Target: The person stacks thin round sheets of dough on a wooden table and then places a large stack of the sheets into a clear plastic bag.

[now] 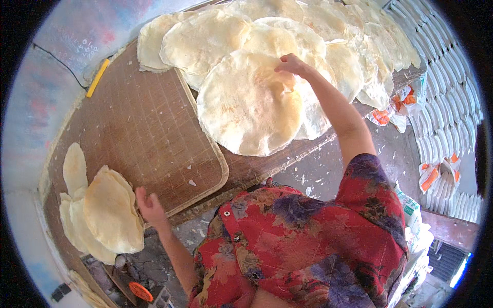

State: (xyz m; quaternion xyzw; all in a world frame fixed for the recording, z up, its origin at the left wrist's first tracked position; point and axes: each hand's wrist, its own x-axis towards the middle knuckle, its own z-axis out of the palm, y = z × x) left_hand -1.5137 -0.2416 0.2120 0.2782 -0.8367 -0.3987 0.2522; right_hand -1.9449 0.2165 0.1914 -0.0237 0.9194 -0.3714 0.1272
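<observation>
My right hand [291,65] reaches across the table with its fingers closed on the upper right part of a large round flatbread [241,110]. That pale, browned sheet lies over other flatbreads and hangs toward the table's near edge. At the lower left, my left hand [150,205] is open, its fingers beside a smaller heap of flatbreads [114,210]. Whether the fingertips touch the heap's edge I cannot tell. Several more large flatbreads [205,43] overlap along the far side of the table.
A brown table [138,118] with a raised, grid-marked board spans the left and middle. A yellow stick [97,78] lies at its far left edge by the wall. Rows of stacked white packages [447,97] rise at the right. An orange round object [140,291] sits below the left corner.
</observation>
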